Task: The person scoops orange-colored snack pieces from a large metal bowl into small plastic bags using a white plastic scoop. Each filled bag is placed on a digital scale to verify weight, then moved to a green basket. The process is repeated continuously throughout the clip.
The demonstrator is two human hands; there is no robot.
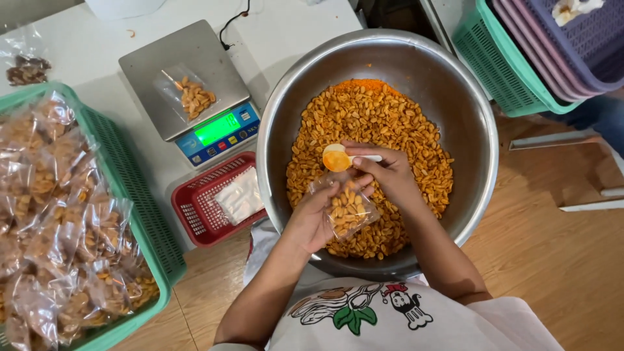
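The left hand [311, 224] grips a clear pouch [344, 209] of nuts over the steel bowl [455, 84]. The right hand [390, 172] pinches a white spoon [341, 158] of orange powder above it.

A pale wooden floor [552, 260] runs under and to the right of the hands, its boards lying across the view. Up and to the left of them stands a white table [286, 32], evenly lit, with soft shadows. A dark cable [235, 18] crosses the table's far edge. Far to the right, white strips [552, 138] lie on the boards. Beyond them, up to the right, sit stacked crates [520, 58], green outside and purple within. No wall or window shows; the light is bright and diffuse.
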